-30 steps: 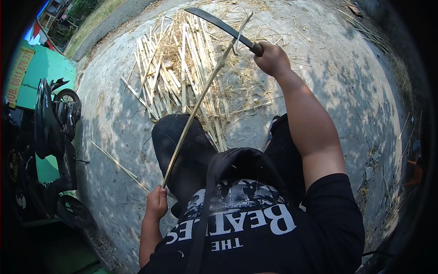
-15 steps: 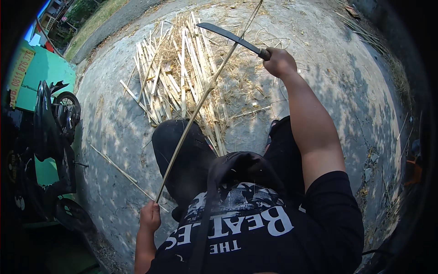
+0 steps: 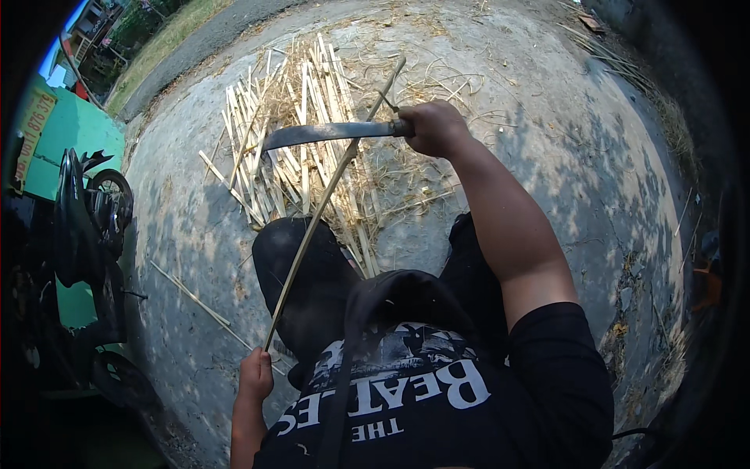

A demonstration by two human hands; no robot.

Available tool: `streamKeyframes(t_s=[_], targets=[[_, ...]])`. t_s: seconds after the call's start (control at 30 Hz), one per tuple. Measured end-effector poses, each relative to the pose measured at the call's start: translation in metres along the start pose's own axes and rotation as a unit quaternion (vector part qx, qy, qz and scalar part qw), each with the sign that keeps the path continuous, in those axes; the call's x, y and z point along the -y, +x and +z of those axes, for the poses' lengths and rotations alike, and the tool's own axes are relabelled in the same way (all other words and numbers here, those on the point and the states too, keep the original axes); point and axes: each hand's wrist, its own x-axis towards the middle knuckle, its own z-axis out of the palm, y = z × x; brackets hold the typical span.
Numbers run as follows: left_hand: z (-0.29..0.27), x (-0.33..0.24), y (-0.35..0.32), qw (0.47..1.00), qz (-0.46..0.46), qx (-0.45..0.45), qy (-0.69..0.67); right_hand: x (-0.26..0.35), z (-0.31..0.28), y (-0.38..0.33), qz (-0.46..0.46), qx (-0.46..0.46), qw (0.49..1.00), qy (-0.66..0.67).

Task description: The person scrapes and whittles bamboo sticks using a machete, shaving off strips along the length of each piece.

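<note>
- Both hands are closed, each on its own thing, and they are kept well apart. The right hand (image 3: 437, 127) is clamped on the handle of a curved machete (image 3: 328, 134), at about 12 o'clock in the view.
- At about 7 o'clock the left hand (image 3: 255, 377) is wrapped around the lower end of a long bamboo strip (image 3: 324, 199).
- From there the strip is led up toward 12 o'clock, over the person's knee, and it is crossed by the blade near its upper part. Whether the edge is already touching the strip cannot be told.
- The step in hand is judged to be the shaving or splitting of the strip. For the next move, the strip must be held firmly and the blade guided along it, away from the body.
- A pile of cut bamboo slats (image 3: 289, 133) is lying on the concrete ground (image 3: 562, 148) at 11 o'clock, behind the blade.
- No container is seen. A parked motorcycle (image 3: 86, 227) is standing at 9 o'clock.
</note>
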Motion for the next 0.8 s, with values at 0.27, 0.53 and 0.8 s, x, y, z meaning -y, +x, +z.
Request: streamKeyframes(t_s=[0.27,0.53,0.8], targets=[[0.002,0.016,-0.001,1.0,-0.009,-0.006,0.027,-0.098,0.021,-0.008,0.456,-0.155,0.85,0.212],[0.005,-0.012,0.011,0.999,-0.021,-0.037,0.016,-0.097,0.009,-0.006,0.497,-0.219,0.705,0.457],[0.008,-0.079,0.056,0.995,0.017,-0.093,0.02,-0.032,0.006,0.008,0.289,-0.179,0.766,0.545]])
